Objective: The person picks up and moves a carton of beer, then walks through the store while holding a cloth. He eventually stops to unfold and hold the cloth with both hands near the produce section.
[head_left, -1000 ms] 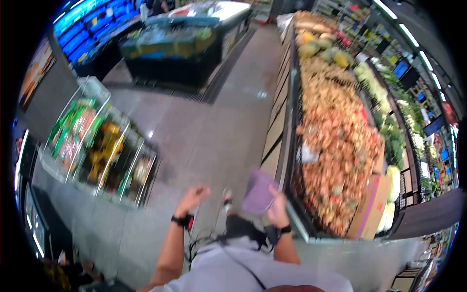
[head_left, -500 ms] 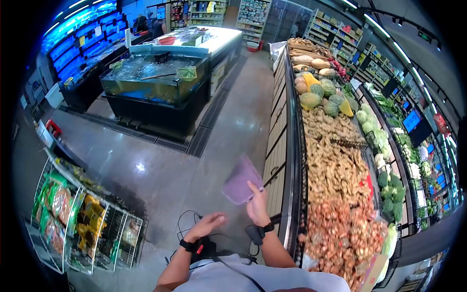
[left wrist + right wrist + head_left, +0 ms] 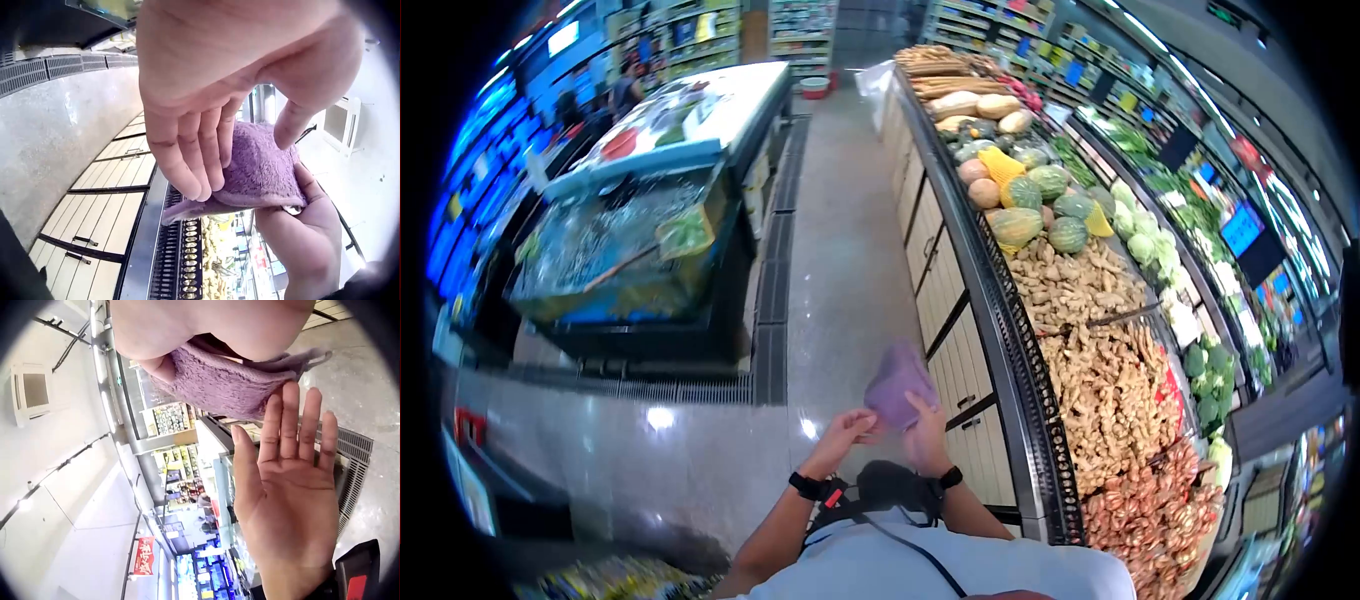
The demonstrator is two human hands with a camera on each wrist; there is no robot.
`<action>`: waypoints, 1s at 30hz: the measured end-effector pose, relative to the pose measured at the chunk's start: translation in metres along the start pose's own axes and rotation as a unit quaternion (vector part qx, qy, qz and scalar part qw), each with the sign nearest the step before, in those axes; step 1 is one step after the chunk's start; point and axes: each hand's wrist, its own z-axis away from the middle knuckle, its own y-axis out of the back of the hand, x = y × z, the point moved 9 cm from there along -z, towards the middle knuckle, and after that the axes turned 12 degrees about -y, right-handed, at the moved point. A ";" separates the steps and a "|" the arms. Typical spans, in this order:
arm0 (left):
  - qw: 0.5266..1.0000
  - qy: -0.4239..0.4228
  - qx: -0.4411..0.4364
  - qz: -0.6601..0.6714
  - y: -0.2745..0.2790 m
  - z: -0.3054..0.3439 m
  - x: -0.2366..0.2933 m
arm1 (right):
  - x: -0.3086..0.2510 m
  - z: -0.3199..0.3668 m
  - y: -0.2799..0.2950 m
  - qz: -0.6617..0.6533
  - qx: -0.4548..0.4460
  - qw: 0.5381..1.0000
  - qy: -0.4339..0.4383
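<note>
A purple fuzzy cloth point(image 3: 894, 385) is held in front of the body in the head view. My right hand point(image 3: 926, 437) pinches its near edge, thumb on one side, as the left wrist view also shows with the cloth point(image 3: 259, 165) and the right hand point(image 3: 306, 234). My left hand point(image 3: 847, 438) is at the cloth's left side, fingers extended. In the right wrist view the left hand's point(image 3: 290, 494) palm faces the camera, with its fingertips at the edge of the cloth point(image 3: 219, 384); whether they touch it I cannot tell.
A produce stand point(image 3: 1000, 340) runs along the right with melons point(image 3: 1016, 226), ginger point(image 3: 1100, 400) and onions point(image 3: 1150, 520). At the left stands a water tank point(image 3: 615, 250). Floor drains point(image 3: 772, 300) line the aisle point(image 3: 840, 250) between them. People are at the far left.
The view has swung so the aisle and tank sit further up and left. My left hand has come close to the cloth, which my right hand still grips. The packaged-goods rack has left view.
</note>
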 end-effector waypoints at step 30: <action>0.972 -0.182 0.151 0.005 0.395 -0.692 0.258 | -0.081 -0.725 -0.372 -0.124 -0.128 0.981 -0.072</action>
